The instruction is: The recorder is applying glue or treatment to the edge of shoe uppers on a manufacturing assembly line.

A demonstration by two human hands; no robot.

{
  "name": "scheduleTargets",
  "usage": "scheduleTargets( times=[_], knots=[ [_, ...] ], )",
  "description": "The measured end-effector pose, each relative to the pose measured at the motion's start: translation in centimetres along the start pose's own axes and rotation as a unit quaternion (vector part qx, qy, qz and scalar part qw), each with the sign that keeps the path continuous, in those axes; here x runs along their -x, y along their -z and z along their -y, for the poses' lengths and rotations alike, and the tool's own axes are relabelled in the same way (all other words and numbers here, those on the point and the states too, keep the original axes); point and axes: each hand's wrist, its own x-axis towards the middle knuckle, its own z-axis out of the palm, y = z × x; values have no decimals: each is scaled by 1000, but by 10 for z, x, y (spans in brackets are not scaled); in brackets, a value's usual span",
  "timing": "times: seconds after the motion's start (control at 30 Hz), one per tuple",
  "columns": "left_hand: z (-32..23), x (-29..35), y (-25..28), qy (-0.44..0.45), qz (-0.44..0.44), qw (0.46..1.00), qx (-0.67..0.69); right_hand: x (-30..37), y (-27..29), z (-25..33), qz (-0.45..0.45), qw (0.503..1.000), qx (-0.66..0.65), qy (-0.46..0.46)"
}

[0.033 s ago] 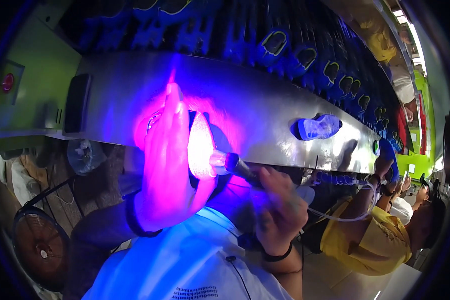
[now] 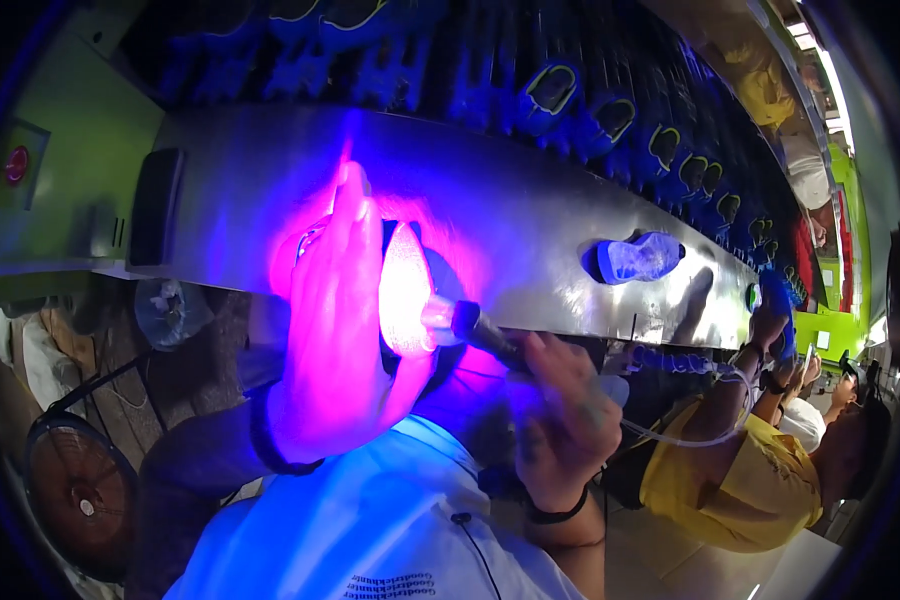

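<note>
My left hand [image 2: 335, 330], lit magenta, is wrapped around a shoe sole [image 2: 406, 290]. Its outer side faces right and glows almost white, and much of it is hidden behind my palm and fingers. In my right hand [image 2: 568, 420] is a brush [image 2: 492, 338] with a dark handle. The pale bristle end touches the lower right side of the sole. Both hands are at the near edge of a metal table [image 2: 530, 230]. Farther right on that table lies another sole [image 2: 638, 257], bluish and apart from my hands.
Behind the table runs a dark rack [image 2: 420, 60] with several shoes with yellow-green edges [image 2: 550, 90]. A green machine [image 2: 60, 190] with a red button stands left. Below it is a round fan [image 2: 85, 500]. A co-worker in yellow [image 2: 735, 475] is at the right, near a clear hose [image 2: 685, 437].
The sole and brush have shifted very slightly, and my right hand sits a touch farther right. Far right, the co-worker's hand and the blue thing in it have moved a little.
</note>
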Motion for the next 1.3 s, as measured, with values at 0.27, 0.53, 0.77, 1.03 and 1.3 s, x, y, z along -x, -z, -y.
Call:
scheduleTargets(
  times=[0.27,0.53,0.77,1.03,1.3],
  knots=[
    [14,-27,24,50,10,997,58,-43,-10,-6,17,999,-9,30],
    [34,-49,48,128,69,984,102,-64,-41,-29,12,997,-62,39],
    [103,-39,54,11,114,992,50,-37,-101,-66,-8,996,-75,-37],
    [103,15,53,110,195,947,231,-57,-70,-19,-26,974,-215,-68],
    [84,40,70,43,253,948,187,-56,-52,5,42,978,-165,-117]
  ],
)
